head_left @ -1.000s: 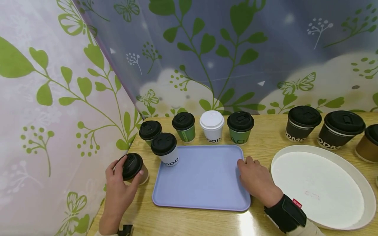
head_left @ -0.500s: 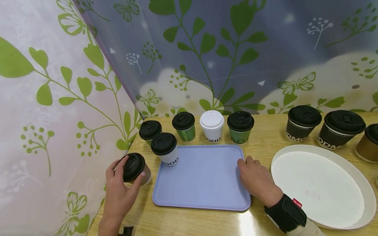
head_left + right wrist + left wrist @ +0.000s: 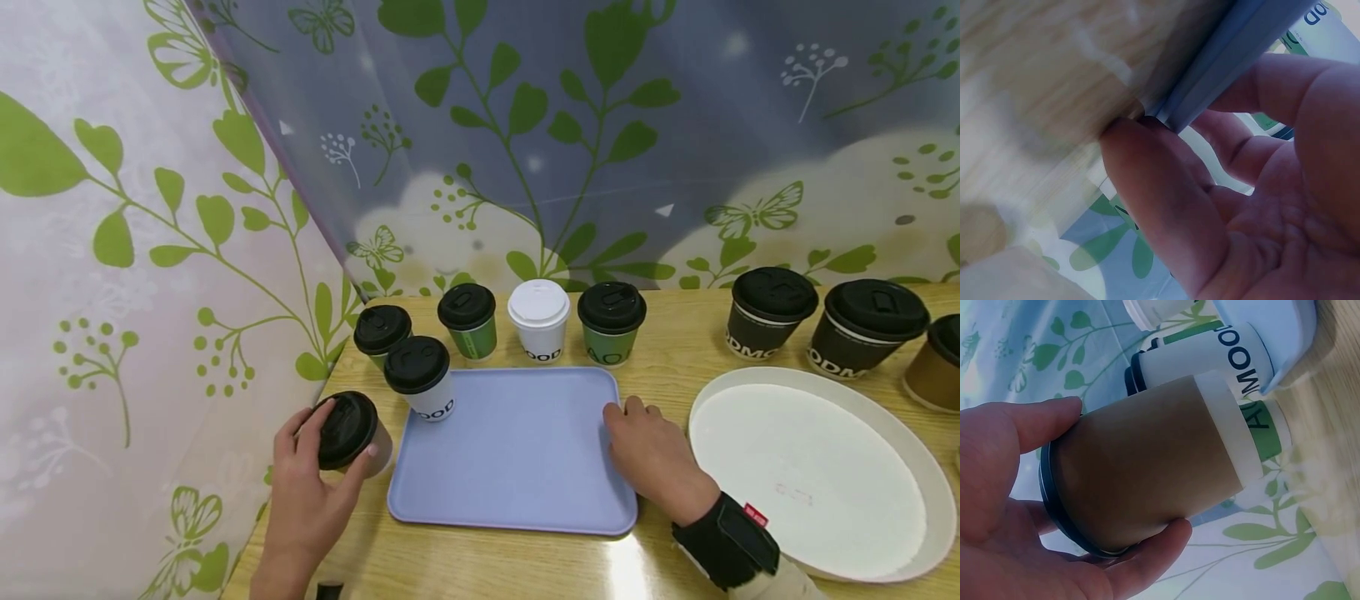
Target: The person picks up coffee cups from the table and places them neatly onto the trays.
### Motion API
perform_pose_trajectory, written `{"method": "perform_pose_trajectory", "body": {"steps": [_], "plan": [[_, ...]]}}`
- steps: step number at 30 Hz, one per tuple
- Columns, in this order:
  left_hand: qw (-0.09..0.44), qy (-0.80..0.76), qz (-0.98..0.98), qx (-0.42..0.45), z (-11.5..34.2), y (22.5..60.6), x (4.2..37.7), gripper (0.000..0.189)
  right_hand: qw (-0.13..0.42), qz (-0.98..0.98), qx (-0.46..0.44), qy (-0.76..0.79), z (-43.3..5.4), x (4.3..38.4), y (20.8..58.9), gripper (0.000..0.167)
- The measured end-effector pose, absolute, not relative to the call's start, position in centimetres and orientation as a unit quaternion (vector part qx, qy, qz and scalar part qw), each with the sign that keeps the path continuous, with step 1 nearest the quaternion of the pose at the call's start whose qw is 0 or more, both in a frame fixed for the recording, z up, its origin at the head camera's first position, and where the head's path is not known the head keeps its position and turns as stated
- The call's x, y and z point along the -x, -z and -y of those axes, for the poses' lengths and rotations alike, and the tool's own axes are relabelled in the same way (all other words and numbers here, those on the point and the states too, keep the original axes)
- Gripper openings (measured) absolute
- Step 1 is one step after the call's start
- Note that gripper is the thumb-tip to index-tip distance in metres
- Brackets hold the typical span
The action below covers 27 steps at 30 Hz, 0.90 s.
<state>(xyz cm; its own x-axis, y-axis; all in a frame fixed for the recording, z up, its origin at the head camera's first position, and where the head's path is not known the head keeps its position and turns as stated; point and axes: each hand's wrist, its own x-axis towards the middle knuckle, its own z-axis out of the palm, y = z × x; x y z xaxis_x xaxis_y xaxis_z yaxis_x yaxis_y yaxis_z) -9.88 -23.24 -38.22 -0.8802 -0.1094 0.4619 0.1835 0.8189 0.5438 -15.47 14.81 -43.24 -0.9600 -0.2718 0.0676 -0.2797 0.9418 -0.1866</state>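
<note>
Left hand (image 3: 311,492): held brown cup (image 3: 1147,462) between thumb and fingers, spread around the lid end, just left of lavender tray (image 3: 525,467).
Right hand (image 3: 651,450): pinched the tray's right rim between thumb and fingers.
Black-lidded white cup (image 3: 433,400): read "OOD" from the head, "MOO" from the left wrist; stood on the tray's far left corner.
White-lidded cup (image 3: 538,329): also read "OOD"; stood behind the tray.
Green cup (image 3: 609,343): showed "AO"; stood just right of the white-lidded one.
Dark cups (image 3: 765,325): showed "DMO" and "ODM" in pale capitals; stood behind white round tray (image 3: 795,475).
Red tag (image 3: 755,516): lettered too small to read; sat on black wrist strap (image 3: 726,546).
Left pose: reached up from below, with the cup tilted and its base apart from the wood.
Right pose: angled in from lower right, fingers bent at the rim.
Cup finish: smooth brown, tapered, banded white at the base, capped in glossy black.
Tray shape: flat, rectangular, round-cornered.
Tabletop (image 3: 487,562): pale, grained, glossy.
Wall cloth (image 3: 480,208): printed with green leaves and butterflies.
</note>
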Motion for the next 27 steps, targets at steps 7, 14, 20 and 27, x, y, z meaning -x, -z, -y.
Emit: {"method": "perform_pose_trajectory", "body": {"steps": [7,14,20,27], "plan": [[0.258,0.298,0.919,0.03,23.0,37.9,9.5,0.076,0.015,0.985,-0.142,-0.097,-14.8,15.5,43.2,0.015],[0.264,0.3,0.915,0.044,22.6,37.8,9.4,0.076,0.015,0.985,-0.141,-0.099,-14.8,15.5,43.1,0.015],[0.263,0.302,0.915,0.046,22.2,37.6,9.2,0.075,0.011,0.985,-0.14,-0.099,-14.8,15.5,43.1,0.017],[0.253,0.3,0.918,0.06,21.8,37.3,9.0,0.074,0.006,0.986,-0.136,-0.096,-14.7,15.5,43.1,0.018]]}}
